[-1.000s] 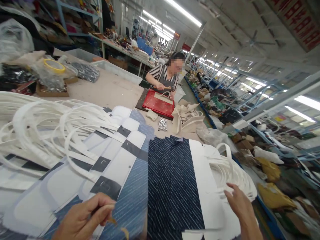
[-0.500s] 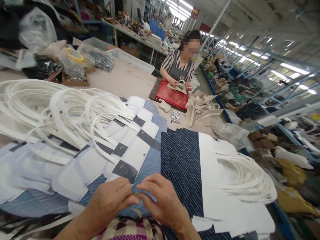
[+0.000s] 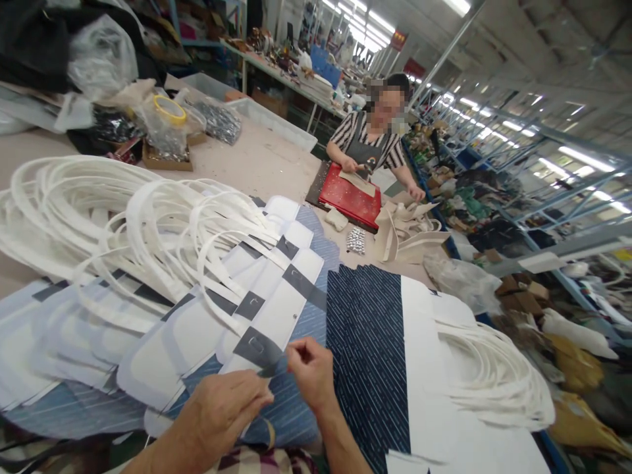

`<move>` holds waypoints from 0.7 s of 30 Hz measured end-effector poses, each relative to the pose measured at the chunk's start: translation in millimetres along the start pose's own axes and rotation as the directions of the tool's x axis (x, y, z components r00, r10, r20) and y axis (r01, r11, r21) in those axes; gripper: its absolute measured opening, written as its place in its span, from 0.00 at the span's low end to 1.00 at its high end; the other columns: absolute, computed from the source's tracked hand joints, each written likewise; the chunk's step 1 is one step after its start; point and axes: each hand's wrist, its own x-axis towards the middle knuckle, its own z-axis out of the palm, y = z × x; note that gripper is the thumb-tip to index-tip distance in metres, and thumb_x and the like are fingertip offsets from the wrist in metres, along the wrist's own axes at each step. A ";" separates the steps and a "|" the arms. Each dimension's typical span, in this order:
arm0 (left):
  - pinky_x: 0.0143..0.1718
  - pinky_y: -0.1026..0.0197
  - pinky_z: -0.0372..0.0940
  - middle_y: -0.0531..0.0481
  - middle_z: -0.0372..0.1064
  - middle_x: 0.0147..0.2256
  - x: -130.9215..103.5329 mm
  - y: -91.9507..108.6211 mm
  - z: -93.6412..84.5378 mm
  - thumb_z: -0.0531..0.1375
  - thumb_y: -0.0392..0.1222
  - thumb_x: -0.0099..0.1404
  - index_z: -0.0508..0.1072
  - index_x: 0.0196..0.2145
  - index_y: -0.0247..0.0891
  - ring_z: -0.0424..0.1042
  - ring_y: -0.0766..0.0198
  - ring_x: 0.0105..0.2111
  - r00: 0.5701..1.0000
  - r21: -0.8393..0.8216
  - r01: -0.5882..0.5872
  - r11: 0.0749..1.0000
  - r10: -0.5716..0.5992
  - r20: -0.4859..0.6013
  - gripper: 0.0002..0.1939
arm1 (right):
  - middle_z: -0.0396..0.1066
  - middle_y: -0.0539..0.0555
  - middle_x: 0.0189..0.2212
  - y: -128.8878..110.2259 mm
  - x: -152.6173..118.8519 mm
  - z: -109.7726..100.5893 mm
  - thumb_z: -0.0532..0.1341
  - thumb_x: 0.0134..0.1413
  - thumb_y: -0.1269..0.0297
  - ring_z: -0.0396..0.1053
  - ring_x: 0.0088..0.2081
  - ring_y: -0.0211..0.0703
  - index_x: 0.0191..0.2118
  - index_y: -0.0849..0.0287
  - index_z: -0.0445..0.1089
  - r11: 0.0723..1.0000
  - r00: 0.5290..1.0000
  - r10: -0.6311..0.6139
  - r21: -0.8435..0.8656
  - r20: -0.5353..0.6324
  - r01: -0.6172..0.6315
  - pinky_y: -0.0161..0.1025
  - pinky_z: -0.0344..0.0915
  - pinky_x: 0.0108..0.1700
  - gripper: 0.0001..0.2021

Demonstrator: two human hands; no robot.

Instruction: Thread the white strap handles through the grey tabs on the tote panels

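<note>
Left hand (image 3: pixel 234 408): hovering low over the near blue cloth, fingers bunching together, palm facing inward; cannot tell whether the tips are gripping anything.

Right hand (image 3: pixel 310 368): hovering just beside it, near the lowest patch (image 3: pixel 257 347), curling loosely with a gap showing inside the fist; any hold is hidden. The two hands are facing each other closely, probably for fine fingertip work.

Tan strip (image 3: pixel 270 431): showing below the left hand; cannot tell whether it is hanging or lying.

Pale panels (image 3: pixel 158 362): lying on the worktop (image 3: pixel 279 164) in front and to the left, overlapping in a fan, presumably so each patch is staying exposed. Left straps (image 3: pixel 134 217): looping up and away to the left, seemingly keeping the patches accessible.

Navy panels (image 3: pixel 368 355): stacking neatly to the right, white borders facing outward, right straps (image 3: pixel 536 395) pooling at the outer side.

Appearance: pale panels are showing smooth white faces, lavender margins and striped blue cloth; patches are looking dark grey, slit-marked; straps are looking white, flat and springy.
</note>
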 end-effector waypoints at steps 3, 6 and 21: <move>0.28 0.69 0.61 0.57 0.70 0.25 -10.8 -17.6 1.5 0.52 0.43 0.73 0.69 0.31 0.42 0.71 0.69 0.25 0.975 -0.095 0.220 0.971 -0.218 0.029 0.13 | 0.68 0.48 0.16 41.5 33.6 1.0 0.63 0.47 0.57 0.67 0.19 0.38 0.28 0.62 0.74 0.945 0.962 0.271 0.196 -0.029 -0.260 0.36 0.68 0.25 0.12; 0.30 0.70 0.63 0.59 0.71 0.27 -28.0 -45.9 3.8 0.52 0.48 0.72 0.70 0.34 0.43 0.72 0.68 0.26 0.876 -0.086 0.482 0.872 -0.482 0.021 0.12 | 0.69 0.49 0.18 72.7 58.9 2.7 0.65 0.44 0.51 0.66 0.20 0.38 0.29 0.64 0.74 0.934 0.949 0.310 0.206 -0.059 -0.292 0.36 0.69 0.24 0.18; 0.34 0.66 0.65 0.56 0.74 0.29 -43.6 -77.6 4.0 0.51 0.53 0.68 0.73 0.33 0.45 0.74 0.63 0.30 0.757 -0.104 0.653 0.750 -0.651 0.056 0.15 | 0.69 0.46 0.19 86.6 90.9 10.4 0.64 0.47 0.60 0.68 0.19 0.37 0.44 0.61 0.71 0.919 0.944 0.326 -0.217 -0.048 -0.328 0.30 0.62 0.20 0.17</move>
